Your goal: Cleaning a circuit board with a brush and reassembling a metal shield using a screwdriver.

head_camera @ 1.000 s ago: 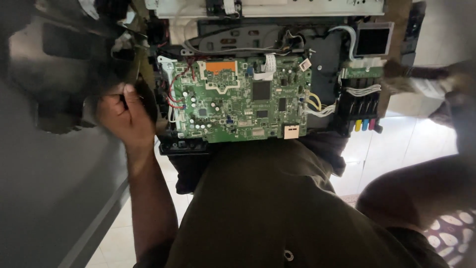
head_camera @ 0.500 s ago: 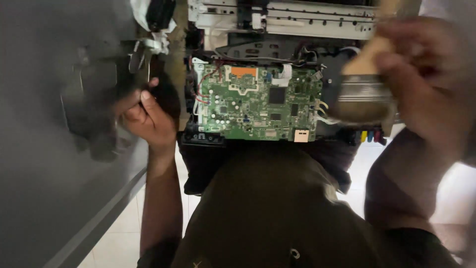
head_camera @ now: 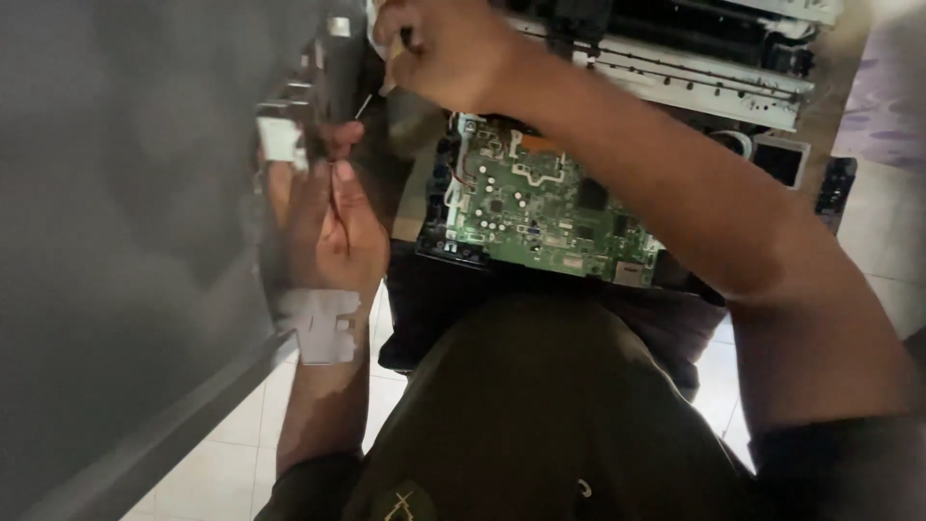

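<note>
My right hand (head_camera: 446, 46) reaches across the top of the view, closed around a screwdriver with a pale handle. Its thin metal shaft (head_camera: 363, 105) points down-left. The tip ends just above the fingertips of my left hand (head_camera: 333, 230). That hand is raised against the edge of a large grey panel (head_camera: 135, 222), fingers pressed together at the dark side of an opened printer (head_camera: 675, 68). Whether the left fingers pinch anything is unclear. A green circuit board (head_camera: 540, 207) lies exposed on the printer, under my right forearm.
A white metal rail (head_camera: 714, 87) runs across the printer's top. A small screen unit (head_camera: 781, 159) sits at the board's right. My lap in dark olive cloth (head_camera: 540, 415) fills the lower middle. Pale floor tiles (head_camera: 241, 453) show at the bottom left.
My right hand has swung from the right side across to the upper left with the screwdriver. My left hand has risen a little along the grey panel. The camera has shifted right.
</note>
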